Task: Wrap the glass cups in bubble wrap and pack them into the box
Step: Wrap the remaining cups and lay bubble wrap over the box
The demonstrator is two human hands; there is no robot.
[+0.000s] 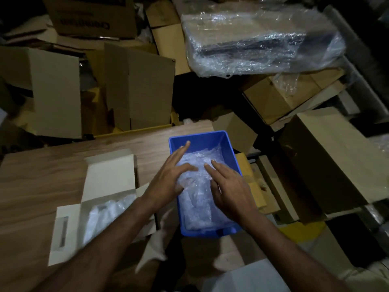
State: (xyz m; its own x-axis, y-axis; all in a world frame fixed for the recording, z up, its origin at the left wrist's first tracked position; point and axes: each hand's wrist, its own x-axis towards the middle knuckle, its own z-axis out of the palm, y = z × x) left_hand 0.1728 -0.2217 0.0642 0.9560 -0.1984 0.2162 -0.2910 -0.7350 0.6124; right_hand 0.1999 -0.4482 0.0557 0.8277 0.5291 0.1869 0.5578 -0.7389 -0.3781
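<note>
I have both hands down in the blue rectangular plastic bin (pixel 202 142) at the right edge of the wood-grain table (pixel 42 171). My left hand (pixel 168 178) lies with fingers straight and spread across the crumpled clear bubble wrap (pixel 202 199) that fills the bin; my right hand (pixel 229 192) rests on the same wrap just beside it, fingers extended too. Neither hand is curled round anything, so I judge I am sorting or pressing, not yet lifting. I cannot tell whether a glass cup lies under the wrap here; nothing bare and glassy shows.

To the left, on the table, stands the open white cardboard box (pixel 109 178) with its flaps up, and inside it a bundle already wrapped in bubble film (pixel 105 211).

The wrap should be light, soft and slippery, and it will spring back when let go. Any glass inside will be fragile and heavier than it looks, so I would cup a bundle from beneath around its middle with both hands and not pinch the loose film.

The bin's walls hem my wrists on all sides; up is the free way out. The bare table between bin and box gives room to travel left. Beyond the table's far and right edges, brown cartons (pixel 136 87) crowd close.
</note>
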